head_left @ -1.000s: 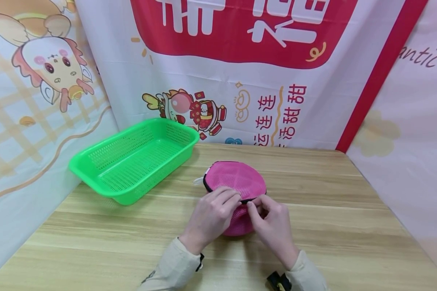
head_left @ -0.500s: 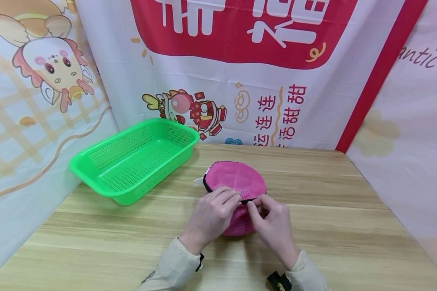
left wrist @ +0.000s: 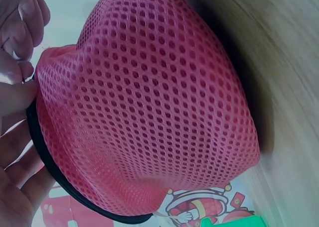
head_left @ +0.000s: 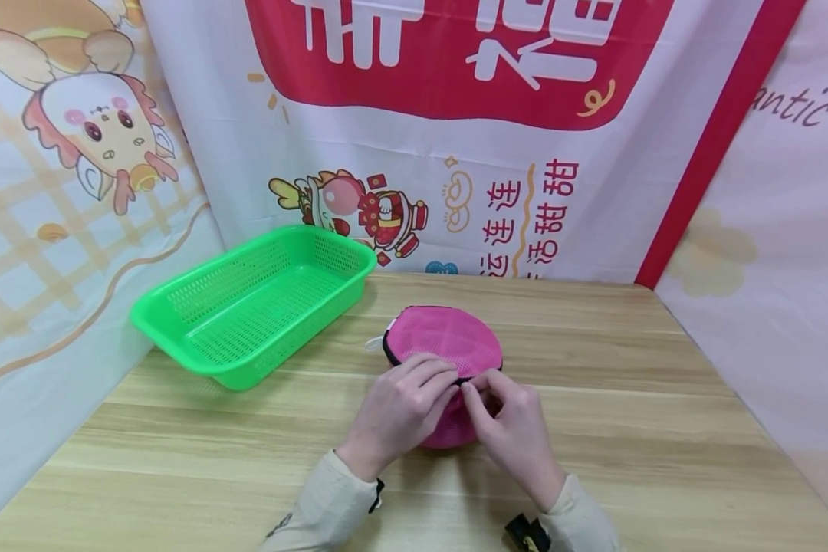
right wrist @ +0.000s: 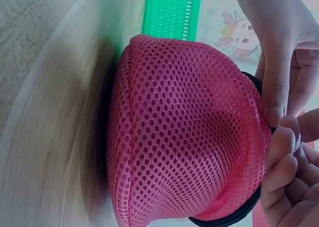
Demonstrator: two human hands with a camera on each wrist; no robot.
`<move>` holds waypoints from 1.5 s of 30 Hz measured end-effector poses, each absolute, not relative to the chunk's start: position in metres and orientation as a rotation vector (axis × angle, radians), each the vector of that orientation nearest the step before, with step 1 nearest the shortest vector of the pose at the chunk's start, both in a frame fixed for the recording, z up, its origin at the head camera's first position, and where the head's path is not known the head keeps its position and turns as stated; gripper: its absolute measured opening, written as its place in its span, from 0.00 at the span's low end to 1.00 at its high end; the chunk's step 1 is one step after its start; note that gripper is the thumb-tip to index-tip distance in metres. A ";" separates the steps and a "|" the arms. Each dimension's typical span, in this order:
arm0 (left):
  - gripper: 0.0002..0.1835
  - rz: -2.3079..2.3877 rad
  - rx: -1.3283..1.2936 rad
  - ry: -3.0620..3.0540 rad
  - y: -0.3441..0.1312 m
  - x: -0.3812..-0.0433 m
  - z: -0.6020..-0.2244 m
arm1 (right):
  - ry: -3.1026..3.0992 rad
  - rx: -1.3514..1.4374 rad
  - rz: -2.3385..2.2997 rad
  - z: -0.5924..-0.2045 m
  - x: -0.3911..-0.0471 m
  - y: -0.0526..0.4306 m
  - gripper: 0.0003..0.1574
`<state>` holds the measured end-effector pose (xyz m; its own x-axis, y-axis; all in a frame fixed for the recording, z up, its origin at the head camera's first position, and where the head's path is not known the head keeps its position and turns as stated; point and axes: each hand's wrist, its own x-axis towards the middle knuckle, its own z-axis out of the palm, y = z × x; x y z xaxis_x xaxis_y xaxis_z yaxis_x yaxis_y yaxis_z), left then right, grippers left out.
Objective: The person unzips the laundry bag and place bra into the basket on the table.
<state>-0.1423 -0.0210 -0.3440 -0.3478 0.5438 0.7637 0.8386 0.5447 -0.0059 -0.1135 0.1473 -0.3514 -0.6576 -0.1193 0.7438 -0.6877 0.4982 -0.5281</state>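
Pink mesh pouch [head_left: 445,345] sits on the wooden table [head_left: 628,399] in front of the person, with the left hand [head_left: 400,406] curled over its near black rim and the right hand [head_left: 507,422] pinching that rim beside it. Soft mesh could buckle or slide under a pull. Green basket [head_left: 255,307] stands well apart to the left; nothing lies between.

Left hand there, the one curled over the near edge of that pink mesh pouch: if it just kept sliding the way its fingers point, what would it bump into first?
Probably the right hand. The left hand points its fingers rightward along the pink mesh pouch, and their fingertips nearly meet at its black rim.
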 end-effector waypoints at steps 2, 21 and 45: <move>0.10 -0.508 -1.116 -2.052 -0.021 -0.142 -0.343 | -2.077 0.677 1.126 -0.351 -0.114 0.147 0.10; 0.07 -0.448 -1.088 -2.053 -0.019 -0.139 -0.345 | -2.097 0.605 1.130 -0.351 -0.112 0.147 0.11; 0.09 -0.460 -1.055 -2.060 -0.020 -0.136 -0.345 | -2.116 0.546 1.185 -0.354 -0.111 0.153 0.11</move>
